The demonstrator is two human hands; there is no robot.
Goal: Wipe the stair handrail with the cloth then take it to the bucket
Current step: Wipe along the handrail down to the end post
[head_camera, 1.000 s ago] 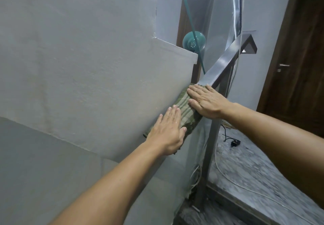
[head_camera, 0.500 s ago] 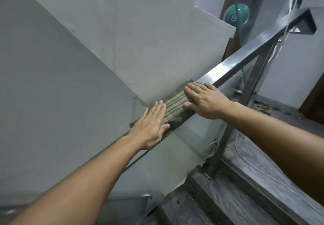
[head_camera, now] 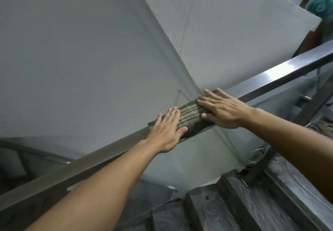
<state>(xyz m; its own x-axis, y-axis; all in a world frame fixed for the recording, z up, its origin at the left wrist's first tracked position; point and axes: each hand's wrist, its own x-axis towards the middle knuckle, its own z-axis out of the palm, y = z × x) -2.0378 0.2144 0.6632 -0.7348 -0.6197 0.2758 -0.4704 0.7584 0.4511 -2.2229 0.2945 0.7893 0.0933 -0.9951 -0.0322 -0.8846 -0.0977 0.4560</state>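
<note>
Two flat hands, left hand (head_camera: 166,129), right hand (head_camera: 224,109), cloth (head_camera: 191,118) beneath, handrail (head_camera: 281,71)

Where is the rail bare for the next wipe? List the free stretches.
Handrail is bare above the right hand and below the left hand. Crowded between them: both palms flat on the cloth.

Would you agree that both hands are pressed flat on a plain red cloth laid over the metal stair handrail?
Not quite: the head view shows a green striped cloth, not plain red. The left hand and right hand are indeed pressed flat on it, over the metal stair handrail.
</note>
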